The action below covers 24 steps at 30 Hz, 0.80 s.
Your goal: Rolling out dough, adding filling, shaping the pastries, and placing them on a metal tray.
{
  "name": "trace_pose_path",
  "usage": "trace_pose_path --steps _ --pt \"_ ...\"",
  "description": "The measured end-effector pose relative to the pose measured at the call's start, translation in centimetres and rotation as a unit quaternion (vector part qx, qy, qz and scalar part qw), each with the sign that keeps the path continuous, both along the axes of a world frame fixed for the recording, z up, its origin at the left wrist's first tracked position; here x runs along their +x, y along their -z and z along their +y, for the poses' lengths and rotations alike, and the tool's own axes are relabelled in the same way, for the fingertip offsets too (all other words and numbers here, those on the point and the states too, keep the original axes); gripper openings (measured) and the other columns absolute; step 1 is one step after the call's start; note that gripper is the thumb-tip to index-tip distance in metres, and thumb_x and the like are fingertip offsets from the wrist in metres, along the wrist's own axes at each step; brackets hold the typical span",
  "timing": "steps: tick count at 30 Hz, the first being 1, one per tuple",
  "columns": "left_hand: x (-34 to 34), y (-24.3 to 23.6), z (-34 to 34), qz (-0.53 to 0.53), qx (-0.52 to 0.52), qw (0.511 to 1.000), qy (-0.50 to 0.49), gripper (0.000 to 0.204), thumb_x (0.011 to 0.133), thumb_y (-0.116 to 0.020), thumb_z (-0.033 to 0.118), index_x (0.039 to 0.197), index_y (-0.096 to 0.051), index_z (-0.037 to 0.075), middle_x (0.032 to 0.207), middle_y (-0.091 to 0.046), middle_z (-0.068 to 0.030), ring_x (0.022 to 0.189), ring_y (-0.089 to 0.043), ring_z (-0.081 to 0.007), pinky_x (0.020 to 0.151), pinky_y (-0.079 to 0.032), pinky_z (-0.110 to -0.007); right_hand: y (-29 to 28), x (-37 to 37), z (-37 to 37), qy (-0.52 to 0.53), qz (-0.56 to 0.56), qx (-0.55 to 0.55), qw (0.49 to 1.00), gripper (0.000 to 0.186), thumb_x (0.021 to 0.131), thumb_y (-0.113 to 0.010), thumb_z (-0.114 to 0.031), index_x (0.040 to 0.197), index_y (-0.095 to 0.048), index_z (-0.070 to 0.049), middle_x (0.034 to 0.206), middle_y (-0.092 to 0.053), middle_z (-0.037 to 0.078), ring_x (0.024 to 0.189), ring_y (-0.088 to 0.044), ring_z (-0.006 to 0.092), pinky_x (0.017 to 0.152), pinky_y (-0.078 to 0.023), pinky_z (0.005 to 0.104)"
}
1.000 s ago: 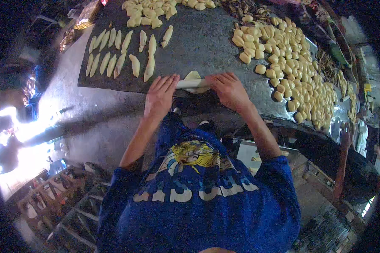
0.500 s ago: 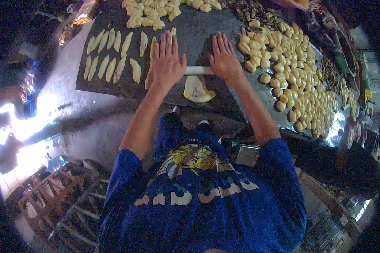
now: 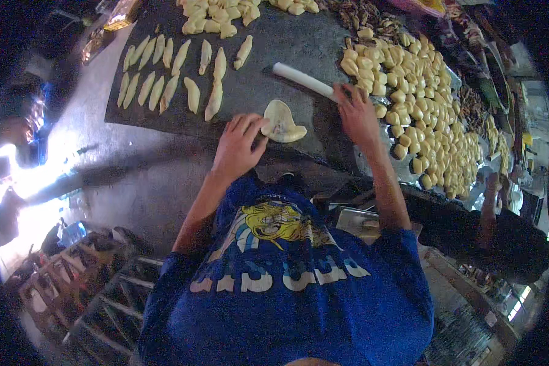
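One rolling pin [image 3: 304,80], right hand [image 3: 358,119] gripping; left hand [image 3: 238,147] (half-open) touches flat dough [image 3: 279,117].

From my end, I see a dark tabletop [image 3: 259,82] carrying a flat piece of dough [image 3: 277,116]. Left of that piece lie slender dough rolls [image 3: 191,94] — mostly in two rows; beyond it, clustered pale lumps [image 3: 212,13]; to its right, a broad spread of rounded dough balls [image 3: 430,100].
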State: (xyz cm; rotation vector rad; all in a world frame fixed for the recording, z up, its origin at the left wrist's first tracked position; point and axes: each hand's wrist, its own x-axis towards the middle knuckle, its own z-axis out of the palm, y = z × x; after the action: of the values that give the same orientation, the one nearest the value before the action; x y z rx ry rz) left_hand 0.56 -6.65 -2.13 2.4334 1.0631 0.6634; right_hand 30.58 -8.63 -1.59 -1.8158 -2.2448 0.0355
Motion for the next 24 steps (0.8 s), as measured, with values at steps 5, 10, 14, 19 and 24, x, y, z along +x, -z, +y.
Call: trace_pose_path --steps 5,10,14,19,24 --pt "0.1 1.2 -1.7 0.003 0.010 1.000 -0.002 0.028 0.080 -0.069 0.021 0.106 -0.063 0.011 0.108 -0.057 -0.0038 0.108 -0.051 -0.0259 0.090 -0.042 -0.042 -0.4 -2.1 -2.7 -0.090 0.121 0.032 0.988 0.042 0.077 -0.067 -0.005 0.118 -0.060 -0.009 0.114 -0.057 0.010 0.110 -0.052 0.0324 0.096 -0.043 0.0427" --pt "0.6 1.9 -1.7 -0.024 0.010 0.999 -0.024 0.024 0.078 -0.071 0.022 0.099 -0.066 0.011 0.106 -0.057 -0.0030 0.107 -0.051 -0.0252 0.091 -0.041 -0.041 1.4 -3.9 -2.5 -0.179 0.222 -0.035 0.958 0.030 0.071 -0.074 -0.007 0.100 -0.063 -0.007 0.106 -0.061 0.009 0.105 -0.055 0.0301 0.093 -0.045 0.0398" --pt "0.9 2.5 -1.5 -0.045 0.018 0.997 -0.052 0.024 0.076 -0.073 0.019 0.097 -0.066 0.010 0.098 -0.056 -0.0038 0.101 -0.051 -0.0262 0.089 -0.041 -0.041 2.4 -3.6 -1.8 -0.174 0.247 -0.033 0.953 0.023 0.072 -0.075 -0.010 0.092 -0.065 -0.006 0.101 -0.062 0.008 0.098 -0.057 0.0283 0.088 -0.046 0.0384" --pt "1.8 2.4 -2.3 -0.051 -0.005 0.989 -0.137 0.023 0.078 -0.071 0.016 0.099 -0.064 0.009 0.102 -0.051 -0.0085 0.104 -0.047 -0.0314 0.089 -0.040 -0.044 2.7 -4.6 -2.0 -0.102 0.245 0.004 0.964 0.025 0.075 -0.071 -0.006 0.098 -0.061 -0.005 0.100 -0.061 0.010 0.098 -0.056 0.0323 0.087 -0.044 0.0426" --pt "4.3 2.0 -2.3 0.021 0.018 0.967 -0.254 0.032 0.084 -0.063 0.012 0.114 -0.055 0.004 0.113 -0.046 -0.0169 0.114 -0.041 -0.0382 0.093 -0.038 -0.050 3.1 -8.0 -1.4 0.071 0.211 -0.008 0.975 0.036 0.076 -0.065 0.000 0.109 -0.052 -0.005 0.105 -0.055 0.015 0.105 -0.051 0.0390 0.089 -0.041 0.0474"
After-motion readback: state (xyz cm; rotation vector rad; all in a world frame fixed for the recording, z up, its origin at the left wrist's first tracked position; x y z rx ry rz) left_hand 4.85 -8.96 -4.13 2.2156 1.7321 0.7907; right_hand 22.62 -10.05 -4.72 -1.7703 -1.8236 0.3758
